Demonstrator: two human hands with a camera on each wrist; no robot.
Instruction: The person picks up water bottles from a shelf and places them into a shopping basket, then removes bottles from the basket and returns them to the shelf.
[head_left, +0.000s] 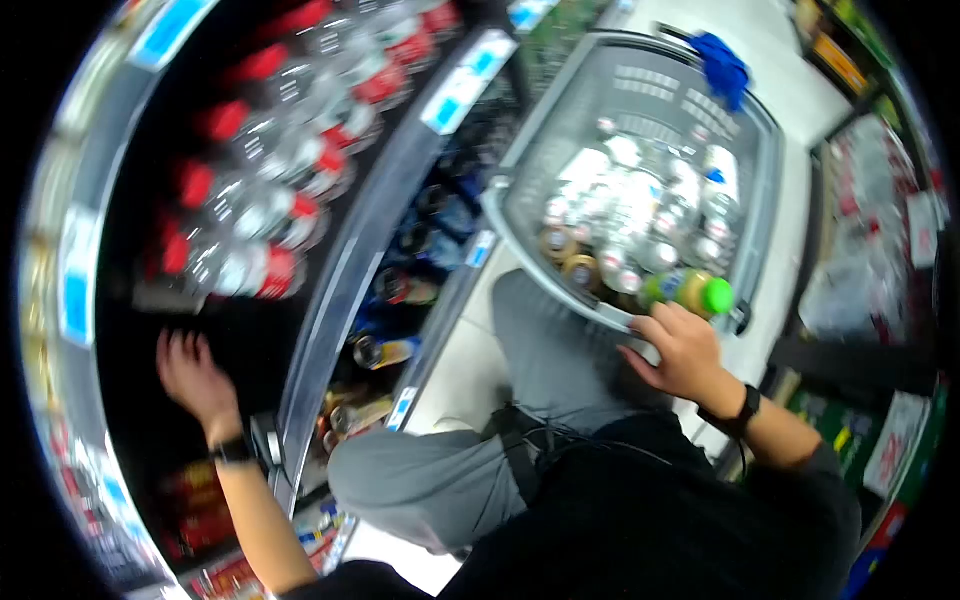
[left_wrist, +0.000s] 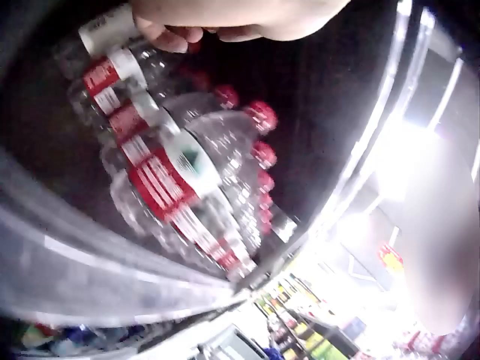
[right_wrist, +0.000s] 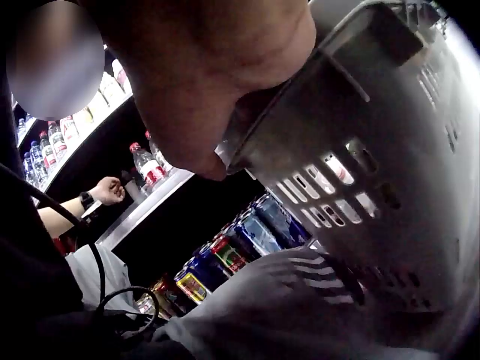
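My left hand point(head_left: 198, 380) reaches into the dark shelf, fingers loosely bent and nothing in them. Just beyond its fingertips stands a row of clear plastic bottles point(head_left: 250, 205) with red caps and red-and-white labels. In the left wrist view the fingers point(left_wrist: 169, 36) overlap the nearest bottle, which has a white band point(left_wrist: 109, 30). My right hand point(head_left: 685, 350) grips the near rim of a grey shopping basket point(head_left: 520, 150), its thumb outside the wall. Inside, beside those fingers, lies a green-capped bottle point(head_left: 690, 292) among several clear bottles point(head_left: 640, 205).
A shelf edge with price tags point(head_left: 465, 85) runs between the bottles and the basket. Drink cans point(right_wrist: 229, 251) fill the shelf below. A blue cloth point(head_left: 720, 68) hangs at the basket's far corner. Wrapped bottle packs point(head_left: 860, 280) stand across the aisle.
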